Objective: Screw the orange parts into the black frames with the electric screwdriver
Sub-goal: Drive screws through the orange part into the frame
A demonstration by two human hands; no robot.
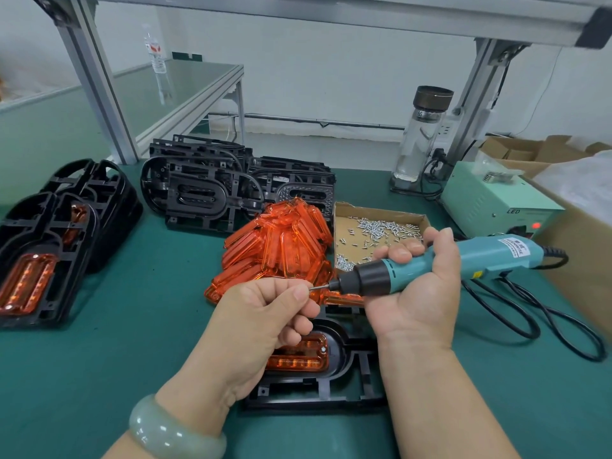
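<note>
Seating a screw on the driver bit, mid-frame.
The left hand (265, 313) pinches a small silver screw (312, 287) between thumb and forefinger at the tip of the teal electric screwdriver (490, 256), gripped in the right hand (420, 286) with curled fingers. Seat it straight before lowering to the translucent orange part (298, 359) in the black plastic frame (318, 395), bottom centre.
</note>
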